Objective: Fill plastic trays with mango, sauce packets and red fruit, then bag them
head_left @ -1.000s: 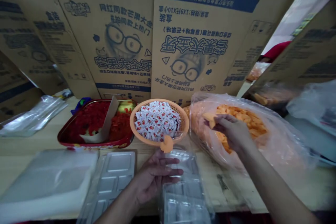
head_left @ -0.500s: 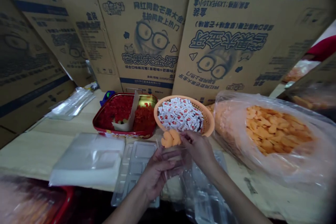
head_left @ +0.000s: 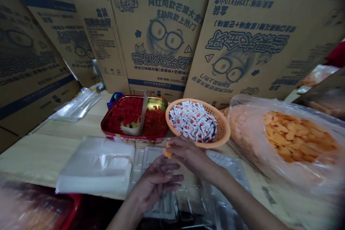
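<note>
Orange candy (head_left: 167, 153): pinched btwn closed fingers of R hand (head_left: 190, 154), over far end of clear compartment tray (head_left: 188, 201); partly hidden, no. of pcs can't be told.
Tray: held up by L hand (head_left: 158, 181), L fingers spread & curled loosely round it, apparently w/ a light grip.
Tray risk: could be tipped or flexed if pressed hard at far end, since support looks one-sided & plastic thin.
Candy risk: could be dropped or seated crooked if released off-centre; might also cling to fingers if tacky.
Spare trays (head_left: 235, 169): on bench (head_left: 32, 158), nr hands; see-thru edges overlap, so one could be nudged by mistake.
Candy bag (head_left: 246, 122): R of basket, mouth open; film could be snagged if swept by R arm.
Basket (head_left: 225, 129): filled w/ white-&-red sachets (head_left: 192, 120), just beyond R hand; could be bumped by knuckles.
Red tin (head_left: 134, 138): left of basket, red bits inside, card divider (head_left: 144, 115) leaning.
</note>
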Demonstrator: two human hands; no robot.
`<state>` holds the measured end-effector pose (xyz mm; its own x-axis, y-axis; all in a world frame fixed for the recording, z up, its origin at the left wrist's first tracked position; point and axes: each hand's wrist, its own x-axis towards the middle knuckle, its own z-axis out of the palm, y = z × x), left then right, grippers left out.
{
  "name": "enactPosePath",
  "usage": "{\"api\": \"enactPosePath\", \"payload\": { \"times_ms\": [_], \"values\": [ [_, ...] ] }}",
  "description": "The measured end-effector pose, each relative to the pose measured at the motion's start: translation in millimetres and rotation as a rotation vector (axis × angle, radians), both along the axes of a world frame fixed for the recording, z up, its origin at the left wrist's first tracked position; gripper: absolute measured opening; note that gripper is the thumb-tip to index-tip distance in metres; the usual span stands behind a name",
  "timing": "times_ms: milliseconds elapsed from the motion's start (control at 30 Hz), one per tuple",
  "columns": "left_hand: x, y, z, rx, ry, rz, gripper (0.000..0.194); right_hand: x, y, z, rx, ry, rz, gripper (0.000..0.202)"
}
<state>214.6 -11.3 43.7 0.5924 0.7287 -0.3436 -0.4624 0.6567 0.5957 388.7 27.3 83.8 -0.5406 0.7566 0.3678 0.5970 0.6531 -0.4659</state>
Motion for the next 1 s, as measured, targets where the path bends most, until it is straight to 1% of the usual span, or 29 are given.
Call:
{"api": "enactPosePath", "payload": {
  "times_ms": [33,67,100,133,167,200,233,300,333,400,467,533,600,667,700,733,767,800,833,867,933,1000],
  "values": [
    [-5.2,0.6,-1.6,-0.001,-0.001,0.001,0.048,5.1,6.3,0.0,-0.011,0.04,-0.007,0.018],
    [-10.5,1.5,-2.8,-0.003,-0.005,0.003,0.048,12.6,15.0,-0.2,-0.02,0.058,-0.051,0.019],
    [-15.7,2.5,-3.8,-0.008,-0.014,0.007,0.048,22.3,25.8,-1.0,-0.028,0.044,-0.142,0.021],
    [-20.8,3.7,-4.7,-0.016,-0.027,0.014,0.048,33.6,38.3,-2.5,-0.04,0.013,-0.266,0.021],
    [-25.6,5.0,-5.8,-0.026,-0.043,0.022,0.048,45.6,51.7,-4.9,-0.054,-0.086,-0.416,0.023],
    [-30.1,6.2,-7.2,-0.035,-0.062,0.029,0.049,57.3,64.8,-8.1,-0.074,-0.218,-0.555,0.03],
    [-34.3,7.3,-9.0,-0.042,-0.079,0.039,0.05,67.6,76.9,-11.7,-0.115,-0.351,-0.612,0.041],
    [-41.4,9.1,-13.6,-0.042,-0.104,0.056,0.053,81.3,94.7,-19.5,-0.162,-0.546,-0.614,0.049],
    [-44.4,9.9,-16.2,-0.037,-0.113,0.063,0.054,84.3,99.8,-23.0,-0.172,-0.596,-0.594,0.046],
    [-49.6,11.5,-20.8,-0.02,-0.131,0.072,0.054,84.6,103.2,-28.1,-0.165,-0.629,-0.585,0.036],
    [-53.5,13.5,-23.9,-0.007,-0.148,0.074,0.055,82.5,101.1,-30.4,-0.159,-0.638,-0.607,0.033],
    [-56.2,15.8,-24.9,-0.007,-0.158,0.078,0.056,82.7,98.3,-30.3,-0.151,-0.609,-0.664,0.031],
    [-57.8,17.9,-24.5,-0.012,-0.157,0.087,0.056,85.1,96.1,-27.9,-0.135,-0.481,-0.773,0.026],
    [-58.2,19.4,-23.7,-0.01,-0.155,0.095,0.055,85.2,92.4,-22.4,-0.157,-0.205,-0.875,0.021],
    [-58.0,19.9,-23.4,-0.006,-0.158,0.096,0.054,82.3,88.9,-18.2,-0.208,-0.019,-0.888,0.02],
    [-57.6,20.1,-23.1,-0.002,-0.161,0.098,0.054,76.7,83.9,-13.2,-0.291,0.181,-0.865,0.019],
    [-57.1,20.2,-22.9,0.001,-0.166,0.097,0.055,68.2,77.3,-7.6,-0.402,0.368,-0.809,0.021],
    [-56.5,20.2,-22.6,0.003,-0.176,0.095,0.055,57.1,69.1,-1.8,-0.529,0.522,-0.722,0.023],
    [-55.9,20.0,-22.3,0.004,-0.192,0.091,0.056,44.0,59.8,3.9,-0.657,0.631,-0.62,0.027],
    [-55.4,19.8,-21.8,0.006,-0.209,0.085,0.056,29.6,50.0,8.8,-0.772,0.681,-0.51,0.03],
    [-54.7,18.8,-20.1,0.016,-0.236,0.077,0.056,0.0,31.0,15.4,-0.924,0.688,-0.333,0.032],
    [-54.4,17.2,-17.7,0.042,-0.231,0.077,0.057,-26.2,16.3,16.6,-1.0,0.652,-0.235,0.029]
  ]
}}
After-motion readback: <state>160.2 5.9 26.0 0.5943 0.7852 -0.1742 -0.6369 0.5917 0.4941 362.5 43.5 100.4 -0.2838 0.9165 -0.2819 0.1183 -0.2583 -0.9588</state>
